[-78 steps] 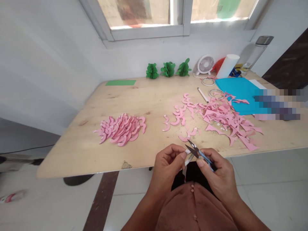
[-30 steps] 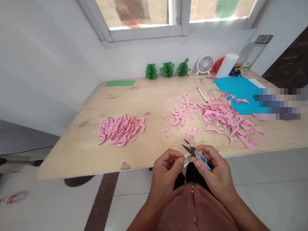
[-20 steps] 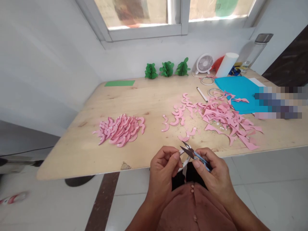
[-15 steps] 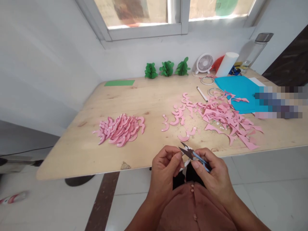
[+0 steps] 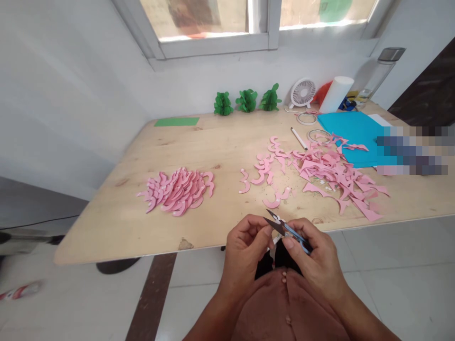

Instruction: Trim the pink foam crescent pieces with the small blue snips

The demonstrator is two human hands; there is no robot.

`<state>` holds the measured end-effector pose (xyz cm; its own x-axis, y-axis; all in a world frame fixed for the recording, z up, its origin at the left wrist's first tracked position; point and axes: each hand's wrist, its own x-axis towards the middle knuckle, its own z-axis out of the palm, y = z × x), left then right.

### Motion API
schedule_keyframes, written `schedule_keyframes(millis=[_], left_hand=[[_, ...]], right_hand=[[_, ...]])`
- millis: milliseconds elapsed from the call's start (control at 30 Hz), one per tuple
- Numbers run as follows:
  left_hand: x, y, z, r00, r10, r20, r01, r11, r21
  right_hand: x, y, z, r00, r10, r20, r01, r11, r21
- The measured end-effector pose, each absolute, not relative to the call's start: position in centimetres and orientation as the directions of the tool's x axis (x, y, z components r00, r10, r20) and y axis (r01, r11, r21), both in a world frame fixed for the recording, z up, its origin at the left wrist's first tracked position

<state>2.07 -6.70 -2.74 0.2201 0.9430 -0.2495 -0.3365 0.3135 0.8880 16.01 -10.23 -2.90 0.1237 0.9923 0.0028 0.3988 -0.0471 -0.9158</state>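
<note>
My right hand [image 5: 314, 251] is wrapped round a pair of thread snips [image 5: 289, 230] with blue handles and dark blades, which point up and to the left with their tips apart. Thumb and fingers of my left hand [image 5: 247, 244] are pinched together beside the blades. A narrow white strip [image 5: 277, 239], which looks like tape, hangs from that pinch just under the snips. Both hands are at the table's front edge. Beyond them lie curved pink paper pieces [image 5: 273, 202], some with white patches, and a larger heap of pink scalloped pieces [image 5: 183, 192] is at the left.
Pink paper offcuts [image 5: 330, 170] are heaped at the right, beside blue sheets [image 5: 355, 135]. Tape rolls [image 5: 319, 136], a marker [image 5: 299, 139], a small fan [image 5: 303, 93] and a glass bottle [image 5: 378, 76] stand or lie behind. Green paper shapes [image 5: 246, 101] line the wall.
My left hand has shifted very slightly to the right, and the white strip below the snips shows shorter and at a different angle. The snips stay nearly in place.
</note>
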Motion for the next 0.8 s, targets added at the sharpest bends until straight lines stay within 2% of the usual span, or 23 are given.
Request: schedule_keyframes(millis=[800], left_hand=[[1.91,-6.71,-2.83,0.224,0.947,-0.230,-0.308,0.293,0.905]], right_hand=[[15.72,-10.38,-3.29,0.168,0.971,0.168,0.496,0.063,-0.866]])
